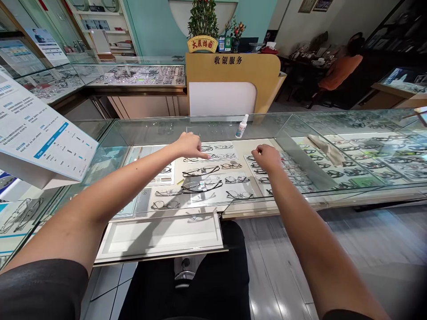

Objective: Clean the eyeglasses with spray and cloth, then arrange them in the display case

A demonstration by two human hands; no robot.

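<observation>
My left hand (189, 146) is over the glass counter (150, 126), its fingers curled in and its thumb stretched out to the right. Nothing shows in it. To the right, my right hand (267, 158) is closed above the same glass, back of the hand toward me; whatever its fingers hold, if anything, is hidden. Between the hands and farther back, a small white spray bottle (241, 127) stands on the counter. Below the hands, several eyeglasses lie in rows, among them dark-framed eyeglasses (202, 186) and thin-rimmed eyeglasses (165, 205).
A pale drawer (163, 235) is pulled out above my lap. A printed sign (43, 129) leans in at left. Beyond stand a yellow cashier desk (230, 66) with a potted plant (203, 20) and another display case (140, 74). A person in orange (340, 71) sits at the back right.
</observation>
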